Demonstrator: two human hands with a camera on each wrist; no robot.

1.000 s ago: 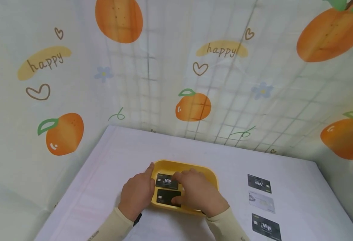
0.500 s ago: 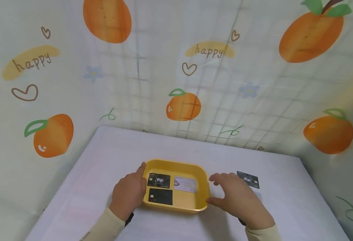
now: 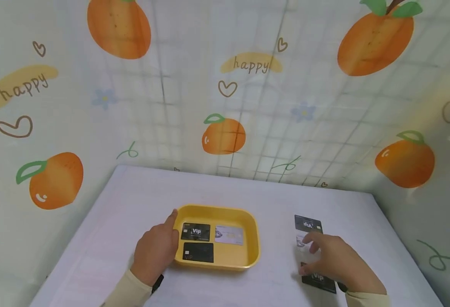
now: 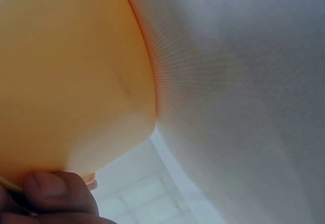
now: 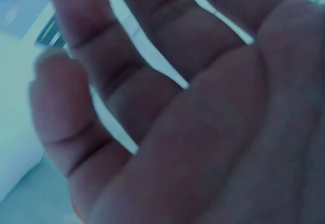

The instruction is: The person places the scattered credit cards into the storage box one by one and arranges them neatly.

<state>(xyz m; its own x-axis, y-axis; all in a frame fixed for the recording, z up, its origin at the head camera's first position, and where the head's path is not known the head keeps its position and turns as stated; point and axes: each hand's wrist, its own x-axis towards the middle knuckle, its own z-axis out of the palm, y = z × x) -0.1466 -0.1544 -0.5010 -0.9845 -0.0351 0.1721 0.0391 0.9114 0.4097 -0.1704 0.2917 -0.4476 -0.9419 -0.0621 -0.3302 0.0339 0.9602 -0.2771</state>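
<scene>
My left hand (image 3: 156, 251) holds the left end of a yellow plastic tray (image 3: 217, 267), its index finger along the rim. In the left wrist view, fingers (image 4: 51, 188) touch the tray's outer wall (image 4: 86, 82). Inside the tray lie a black Vip card (image 3: 196, 232), a plain black card (image 3: 198, 252) and a silver card (image 3: 229, 235). My right hand (image 3: 336, 260) hovers with parted, bent fingers over a silver card (image 3: 301, 241) on the table, partly hidden by it. Above and below that card lie two black Vip cards (image 3: 307, 222), the lower one (image 3: 318, 283) partly covered.
A white cloth covers the table (image 3: 144, 187). Behind and beside it hang pale curtains (image 3: 186, 140) printed with oranges and hearts, which close off the back and both sides.
My right hand has left the silver card in the tray and moved right, to above the cards on the table. My left hand stays at the tray; the head view has turned rightward.
</scene>
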